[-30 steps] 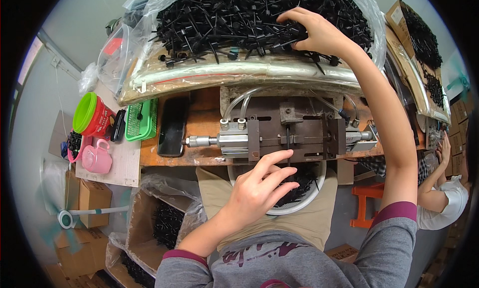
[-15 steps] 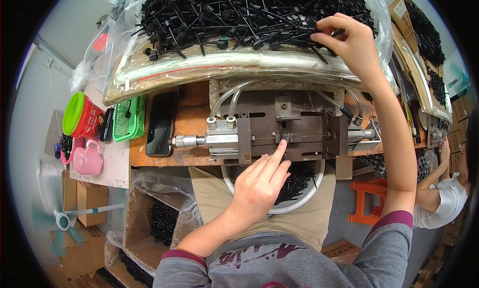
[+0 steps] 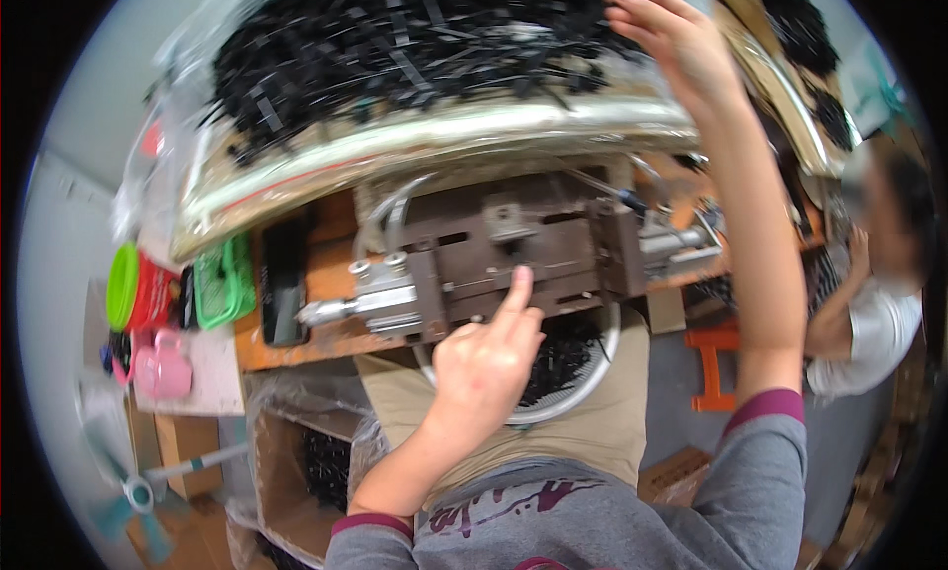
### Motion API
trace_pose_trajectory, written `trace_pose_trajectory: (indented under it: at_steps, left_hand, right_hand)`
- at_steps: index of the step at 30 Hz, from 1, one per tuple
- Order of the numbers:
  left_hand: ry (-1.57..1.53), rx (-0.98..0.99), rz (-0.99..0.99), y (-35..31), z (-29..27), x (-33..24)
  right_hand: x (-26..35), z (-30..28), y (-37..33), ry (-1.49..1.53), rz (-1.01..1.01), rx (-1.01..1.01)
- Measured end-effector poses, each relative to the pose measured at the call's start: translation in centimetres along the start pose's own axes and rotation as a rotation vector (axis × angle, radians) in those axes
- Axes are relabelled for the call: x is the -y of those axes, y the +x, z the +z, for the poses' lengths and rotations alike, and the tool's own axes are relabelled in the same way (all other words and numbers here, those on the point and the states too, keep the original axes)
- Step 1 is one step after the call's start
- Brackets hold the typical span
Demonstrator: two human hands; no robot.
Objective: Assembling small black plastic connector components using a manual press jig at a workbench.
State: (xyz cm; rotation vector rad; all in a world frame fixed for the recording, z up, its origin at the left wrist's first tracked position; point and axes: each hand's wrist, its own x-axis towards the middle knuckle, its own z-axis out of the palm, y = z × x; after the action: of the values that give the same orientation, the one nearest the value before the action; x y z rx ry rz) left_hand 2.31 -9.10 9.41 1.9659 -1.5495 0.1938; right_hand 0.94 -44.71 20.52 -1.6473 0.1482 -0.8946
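Observation:
My left hand [image 3: 486, 365] reaches over the front of a dark brown metal fixture [image 3: 548, 249]. Its index finger is stretched out to the fixture's middle, the other fingers are loosely bent, and nothing shows in its grasp. At the far right of a heap of black plastic parts with thin stems [image 3: 365, 51], my right hand [image 3: 679, 51] is raised with its fingertips together. A small dark piece shows at those fingertips, partly cut off by the frame's top and blurred; it looks like one of the black parts.
Silver cylinders [image 3: 390, 308] with clear hoses flank the fixture. To its left are a phone [image 3: 284, 284], a green basket [image 3: 225, 284] and a pink cup [image 3: 163, 367]. Below the fixture, a white-rimmed basket [image 3: 604, 367] holds black parts. Another person [image 3: 869, 323] sits at right.
The view has shifted and blurred, with the bench now tilted. My right hand has moved farther up along the heap's right side. My left index finger remains at the fixture's middle.

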Motion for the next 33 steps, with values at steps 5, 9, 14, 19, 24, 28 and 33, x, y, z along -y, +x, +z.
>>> trace_pose_trajectory:
  at_steps: [5,9,14,19,24,28,33]
  left_hand:
    - [0.019,0.028,-0.034,0.1,-0.3,-0.1]
    - [-0.269,0.031,-0.172,0.1,-0.9,-0.9]
    - [-0.903,-0.246,-0.366,0.9,-3.5,-1.2]
    - [-0.962,-0.080,-0.274,-0.5,-5.3,0.8]
    - [-0.858,-0.158,-0.207,-1.7,-5.2,-0.6]
    - [-0.557,-0.145,-0.195,-1.9,-3.8,-1.7]
    - [-0.130,-0.110,-0.055,-1.2,0.4,-0.1]
  right_hand:
    - [-0.5,5.2,-3.0,0.368,-0.005,-0.296]
    - [0.9,6.9,-6.5,0.540,-0.091,-0.263]
    - [2.5,9.0,-13.2,0.673,0.239,0.025]
    - [3.0,10.8,-18.2,0.755,0.437,0.200]
    - [3.2,9.9,-19.2,0.614,0.418,0.046]
    - [3.2,9.2,-19.4,0.512,0.214,-0.149]
    - [3.2,9.6,-21.3,0.226,-0.015,-0.184]
